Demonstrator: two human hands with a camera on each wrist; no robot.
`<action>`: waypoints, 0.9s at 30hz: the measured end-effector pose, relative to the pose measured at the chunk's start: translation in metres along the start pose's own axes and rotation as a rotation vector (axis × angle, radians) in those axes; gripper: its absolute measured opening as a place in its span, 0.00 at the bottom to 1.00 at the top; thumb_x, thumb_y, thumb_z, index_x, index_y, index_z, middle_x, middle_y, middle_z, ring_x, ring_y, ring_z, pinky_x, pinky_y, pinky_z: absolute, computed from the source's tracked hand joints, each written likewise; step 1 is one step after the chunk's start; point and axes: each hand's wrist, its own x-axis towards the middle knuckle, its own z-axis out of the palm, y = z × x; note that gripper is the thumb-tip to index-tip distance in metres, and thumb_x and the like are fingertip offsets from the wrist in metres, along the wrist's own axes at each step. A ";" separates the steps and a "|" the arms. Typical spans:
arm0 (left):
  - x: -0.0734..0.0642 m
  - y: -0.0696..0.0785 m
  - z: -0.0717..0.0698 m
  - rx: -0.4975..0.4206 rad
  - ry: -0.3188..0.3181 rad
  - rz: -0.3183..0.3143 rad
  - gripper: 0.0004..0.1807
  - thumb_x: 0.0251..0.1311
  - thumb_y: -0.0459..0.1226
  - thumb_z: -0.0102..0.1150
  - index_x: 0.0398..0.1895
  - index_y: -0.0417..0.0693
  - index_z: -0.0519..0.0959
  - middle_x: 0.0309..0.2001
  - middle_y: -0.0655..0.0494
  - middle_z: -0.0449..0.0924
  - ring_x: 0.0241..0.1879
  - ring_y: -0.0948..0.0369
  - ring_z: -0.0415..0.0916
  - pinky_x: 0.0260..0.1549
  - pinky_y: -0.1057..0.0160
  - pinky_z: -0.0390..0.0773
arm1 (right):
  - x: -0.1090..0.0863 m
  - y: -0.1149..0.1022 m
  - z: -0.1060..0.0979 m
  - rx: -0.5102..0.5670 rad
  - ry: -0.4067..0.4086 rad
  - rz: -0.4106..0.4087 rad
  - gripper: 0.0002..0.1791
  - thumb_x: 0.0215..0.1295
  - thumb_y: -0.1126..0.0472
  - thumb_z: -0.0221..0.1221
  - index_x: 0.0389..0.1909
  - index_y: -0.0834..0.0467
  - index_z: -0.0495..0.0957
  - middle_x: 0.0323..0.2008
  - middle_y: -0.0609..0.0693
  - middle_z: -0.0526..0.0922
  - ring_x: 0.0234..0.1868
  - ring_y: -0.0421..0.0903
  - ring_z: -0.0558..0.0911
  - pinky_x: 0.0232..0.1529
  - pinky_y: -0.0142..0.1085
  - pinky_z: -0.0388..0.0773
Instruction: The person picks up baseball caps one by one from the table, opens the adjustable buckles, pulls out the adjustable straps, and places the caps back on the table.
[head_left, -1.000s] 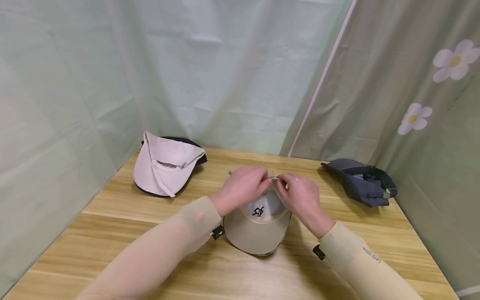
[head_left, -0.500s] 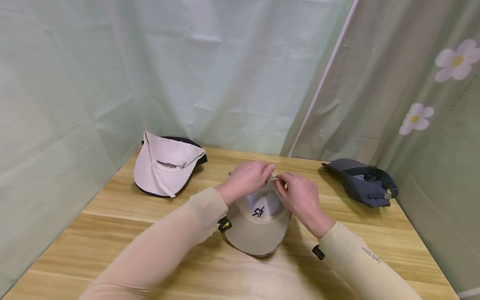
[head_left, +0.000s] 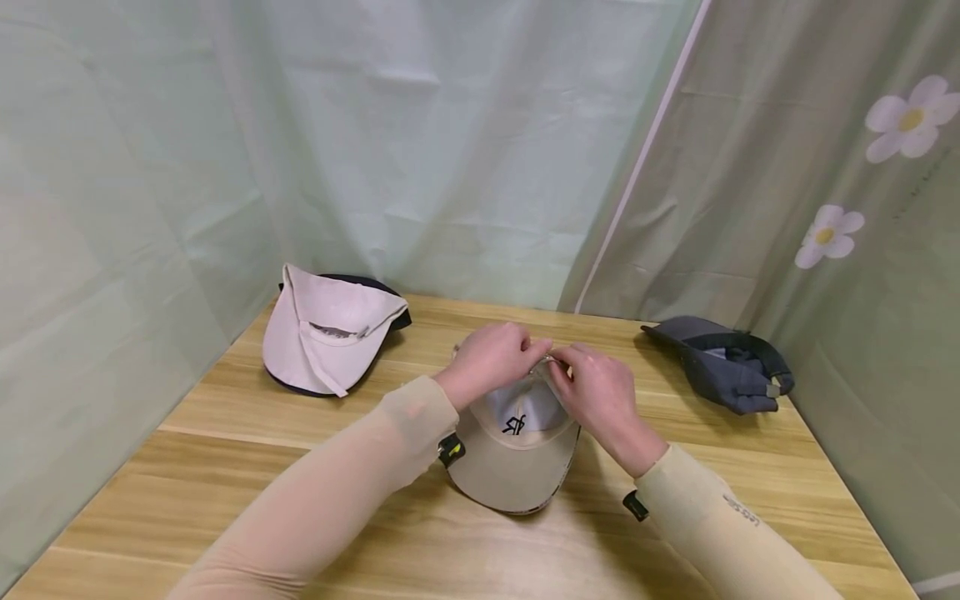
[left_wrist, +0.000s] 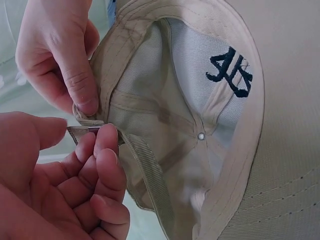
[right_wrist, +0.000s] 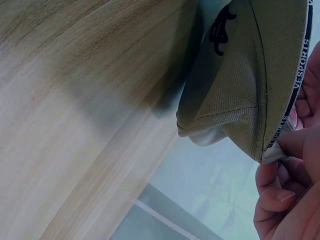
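Left wrist view: at lower left, my left hand pinches a strap beside its small metal buckle, thumb above, the other fingers curled below. At upper left, my right hand holds the cap's edge just beside that pinch, thumb laid down on the fabric. Both grips are narrow and almost meet.

From there the beige cap spreads rightward, its inside showing; in the head view I have it at lower centre, brim toward the bottom of the frame. A dark stitched mark stands inside its front. Right wrist view, upper right: a black strip along the cap's edge carries white letters reading "VESPORTS".

My right sleeve bears small lettering, perhaps "Let's Slim", too small to be sure.

Farther out, the wood tabletop stretches on both sides of my forearms, its side edges slanting toward the lower corners, its back edge meeting a pale green curtain with printed daisies at upper right. A white cap lies at left near the back corner; a navy cap lies at right, close to the side edge. Wood shows between each and my cap, well apart.
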 end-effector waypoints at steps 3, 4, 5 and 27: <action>0.001 0.001 0.000 0.005 -0.003 -0.013 0.28 0.84 0.53 0.53 0.20 0.53 0.72 0.17 0.61 0.68 0.18 0.62 0.65 0.22 0.61 0.66 | -0.001 0.000 0.000 0.005 -0.003 0.003 0.05 0.74 0.58 0.70 0.44 0.53 0.92 0.39 0.49 0.91 0.29 0.52 0.87 0.27 0.52 0.80; 0.001 0.001 0.000 0.007 -0.003 -0.017 0.28 0.83 0.51 0.54 0.20 0.53 0.71 0.16 0.61 0.67 0.17 0.62 0.65 0.22 0.61 0.66 | -0.001 0.000 -0.001 0.007 -0.006 0.004 0.05 0.75 0.58 0.70 0.45 0.53 0.93 0.40 0.49 0.92 0.29 0.52 0.88 0.27 0.52 0.80; 0.001 0.001 0.000 0.010 -0.001 -0.021 0.27 0.83 0.50 0.54 0.19 0.53 0.71 0.16 0.61 0.66 0.17 0.62 0.65 0.22 0.61 0.65 | -0.001 0.001 -0.001 0.009 -0.008 0.005 0.06 0.75 0.58 0.70 0.46 0.53 0.93 0.41 0.49 0.92 0.30 0.52 0.88 0.28 0.52 0.81; -0.003 -0.007 -0.004 -0.041 0.025 -0.007 0.21 0.74 0.39 0.58 0.18 0.54 0.72 0.16 0.63 0.73 0.18 0.62 0.67 0.24 0.60 0.65 | -0.002 0.003 -0.001 -0.015 -0.007 -0.026 0.04 0.74 0.58 0.72 0.44 0.54 0.92 0.39 0.49 0.91 0.29 0.52 0.88 0.25 0.51 0.80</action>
